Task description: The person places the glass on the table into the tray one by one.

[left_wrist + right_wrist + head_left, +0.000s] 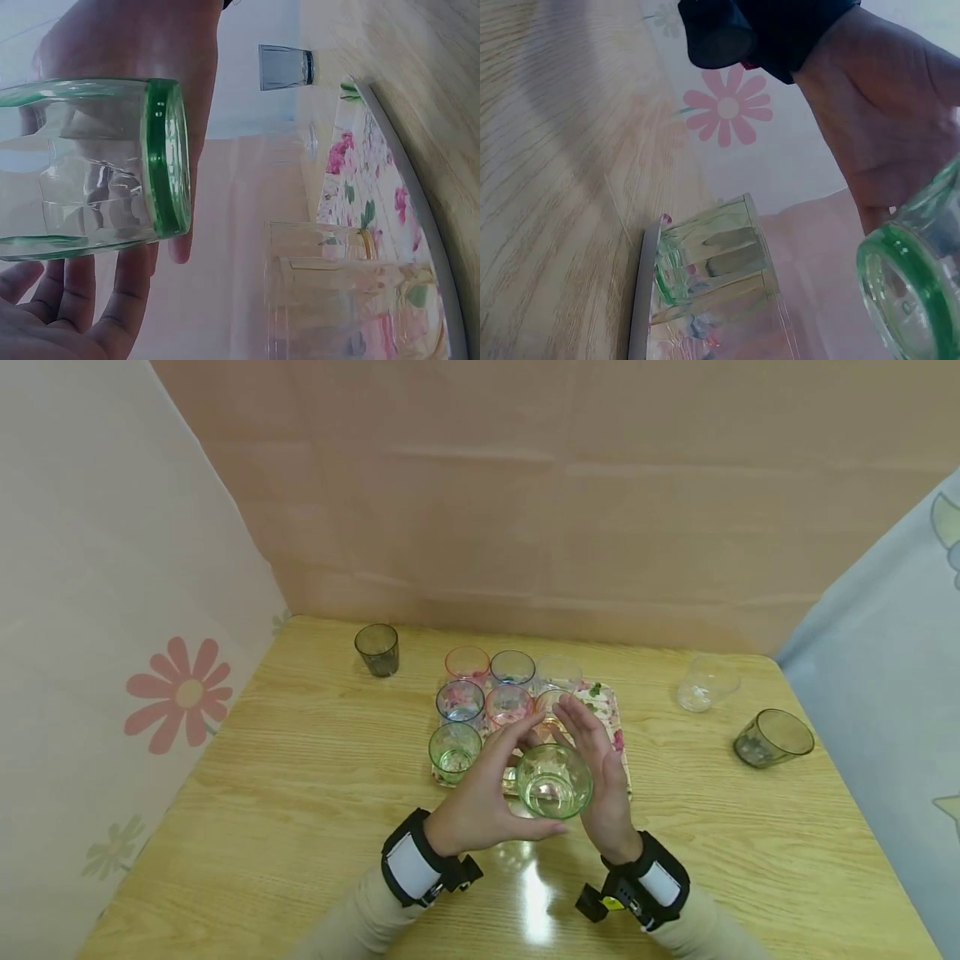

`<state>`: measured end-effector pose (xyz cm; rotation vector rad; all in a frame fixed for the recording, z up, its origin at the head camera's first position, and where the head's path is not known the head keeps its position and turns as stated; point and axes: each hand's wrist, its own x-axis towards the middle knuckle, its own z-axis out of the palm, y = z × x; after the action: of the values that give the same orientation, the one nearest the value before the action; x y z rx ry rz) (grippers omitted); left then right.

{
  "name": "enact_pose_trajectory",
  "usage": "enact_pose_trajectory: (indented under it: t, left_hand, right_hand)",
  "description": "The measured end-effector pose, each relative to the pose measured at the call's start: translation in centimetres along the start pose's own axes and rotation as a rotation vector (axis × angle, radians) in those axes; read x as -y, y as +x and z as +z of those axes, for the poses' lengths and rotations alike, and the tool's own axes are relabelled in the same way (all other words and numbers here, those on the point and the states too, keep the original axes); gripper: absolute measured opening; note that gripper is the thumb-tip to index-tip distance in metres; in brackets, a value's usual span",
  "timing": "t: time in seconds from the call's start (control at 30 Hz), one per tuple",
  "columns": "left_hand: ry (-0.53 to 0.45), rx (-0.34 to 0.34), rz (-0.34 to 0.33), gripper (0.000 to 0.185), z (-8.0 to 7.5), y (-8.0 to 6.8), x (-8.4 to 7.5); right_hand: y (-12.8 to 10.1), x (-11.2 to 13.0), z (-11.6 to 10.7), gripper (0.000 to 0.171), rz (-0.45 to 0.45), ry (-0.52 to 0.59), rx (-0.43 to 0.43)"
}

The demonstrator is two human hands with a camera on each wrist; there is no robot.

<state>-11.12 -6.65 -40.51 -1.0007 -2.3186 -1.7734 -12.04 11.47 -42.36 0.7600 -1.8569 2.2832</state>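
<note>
A clear green-tinted glass [554, 782] is held up between both hands, above the front edge of a floral tray [618, 752]. My left hand [480, 793] grips it from the left, thumb along the near side and fingers behind. Against its right side rests my right hand [602, 777], with the fingers fairly straight. In the left wrist view the green glass [90, 169] lies across the picture, its thick base toward the tray. The right wrist view catches only part of the glass [907, 277] at the edge. Behind the hands, part of the tray is hidden.
Several tinted glasses stand in rows on the tray, including a green one [454, 750] at front left and a red-rimmed one [467, 665] at the back. A grey glass [378, 650] stands back left. On the right are a clear glass [707, 683] and another grey glass [772, 739].
</note>
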Motion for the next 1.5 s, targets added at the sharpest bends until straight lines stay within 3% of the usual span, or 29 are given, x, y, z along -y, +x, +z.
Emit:
enact_pose_trajectory:
  t: [0.4,0.67,0.87,1.07,1.27,1.5]
  left_hand:
    - [-0.050,0.021,0.003,0.125,-0.2,0.3,0.5]
    - [-0.022,-0.064,-0.030,0.126,-1.2,0.2,0.9]
    - [-0.046,-0.089,-0.046,0.119,-1.8,0.1,1.4]
    - [-0.066,-0.104,-0.050,0.110,-2.3,-0.1,1.7]
    - [-0.066,-0.129,-0.027,0.100,-2.7,-0.2,1.8]
    - [-0.028,-0.144,-0.015,0.077,-3.1,-0.1,1.8]
  right_hand:
    - [-0.6,-0.1,0.0,0.073,0.007,-0.002,0.096]
    - [-0.8,0.3,0.0,0.072,0.001,-0.088,0.130]
    - [-1.0,0.4,-0.7,0.064,-0.046,-0.097,0.243]
    - [-1.1,0.5,-1.4,0.068,-0.090,-0.061,0.334]
    - [-1.6,0.1,-1.9,0.071,-0.073,-0.073,0.323]
    - [-1.7,-0.6,-2.4,0.076,-0.094,-0.095,0.237]
